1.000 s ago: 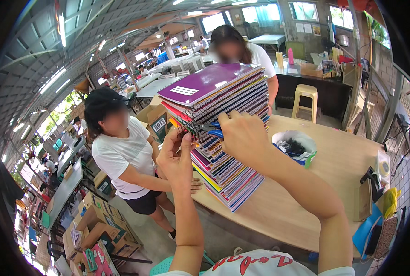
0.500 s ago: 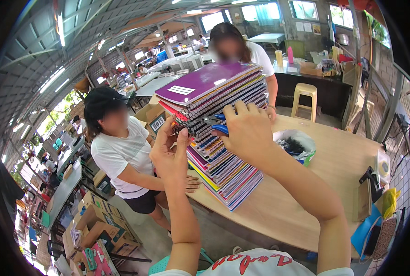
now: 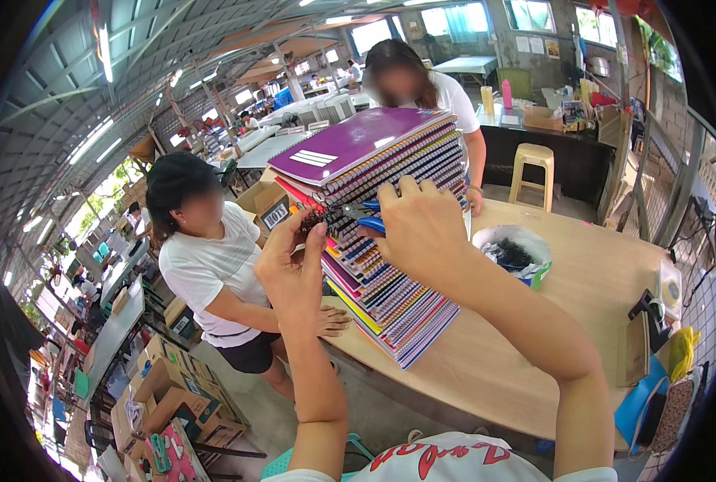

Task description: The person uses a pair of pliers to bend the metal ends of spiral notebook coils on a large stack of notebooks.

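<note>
Tall stack of spiral notebooks (image 3: 390, 241) stands on wooden surface (image 3: 567, 321), purple one on top. Right hand (image 3: 422, 229) closed around blue-handled pliers (image 3: 364, 215), tool tip at wire bindings partway up stack. Left hand (image 3: 294, 269) pressed to stack's spiral side, fingers curled; seemingly pinching binding, hard to tell. Round tub (image 3: 512, 249) of dark bits just beside stack. Person in white shirt (image 3: 209, 273) stands left, hand flat on surface.
</note>
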`<action>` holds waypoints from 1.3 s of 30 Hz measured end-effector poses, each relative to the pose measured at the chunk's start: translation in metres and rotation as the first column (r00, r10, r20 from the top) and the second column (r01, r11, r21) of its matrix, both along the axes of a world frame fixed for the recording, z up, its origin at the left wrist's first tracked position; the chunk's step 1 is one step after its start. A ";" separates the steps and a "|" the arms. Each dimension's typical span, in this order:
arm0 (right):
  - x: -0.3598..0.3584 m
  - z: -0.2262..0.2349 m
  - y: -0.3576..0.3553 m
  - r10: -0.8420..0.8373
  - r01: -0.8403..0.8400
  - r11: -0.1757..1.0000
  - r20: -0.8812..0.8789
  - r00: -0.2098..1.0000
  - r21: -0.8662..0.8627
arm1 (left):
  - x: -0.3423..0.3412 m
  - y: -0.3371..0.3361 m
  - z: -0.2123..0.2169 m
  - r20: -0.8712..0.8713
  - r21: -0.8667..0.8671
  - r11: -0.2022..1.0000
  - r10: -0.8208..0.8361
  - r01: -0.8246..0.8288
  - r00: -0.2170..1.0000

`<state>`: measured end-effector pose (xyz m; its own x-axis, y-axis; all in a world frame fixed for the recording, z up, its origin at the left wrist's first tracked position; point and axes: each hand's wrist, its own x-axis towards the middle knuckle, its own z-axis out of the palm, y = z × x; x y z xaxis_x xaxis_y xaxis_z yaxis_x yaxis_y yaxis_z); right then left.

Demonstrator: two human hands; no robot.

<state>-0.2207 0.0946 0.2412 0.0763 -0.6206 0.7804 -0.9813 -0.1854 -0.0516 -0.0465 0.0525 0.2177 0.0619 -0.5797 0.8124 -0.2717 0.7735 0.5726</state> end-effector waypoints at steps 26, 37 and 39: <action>0.002 0.005 0.008 -0.026 0.026 1.000 0.025 0.999 0.001 | -0.005 0.005 0.011 -0.017 -0.057 0.998 -0.013 0.012 1.000; 0.001 0.008 0.003 -0.001 0.000 0.999 0.014 1.000 0.035 | -0.005 0.001 0.011 -0.002 -0.090 0.996 0.001 -0.001 1.000; -0.002 0.009 0.000 0.014 -0.015 0.998 0.011 1.000 0.063 | -0.004 0.000 0.009 -0.004 -0.109 0.994 0.009 -0.009 1.000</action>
<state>-0.2228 0.0943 0.2501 0.0776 -0.6676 0.7404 -0.9778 -0.1960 -0.0742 -0.0510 0.0521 0.2270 0.0694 -0.4870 0.8707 -0.2774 0.8289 0.4857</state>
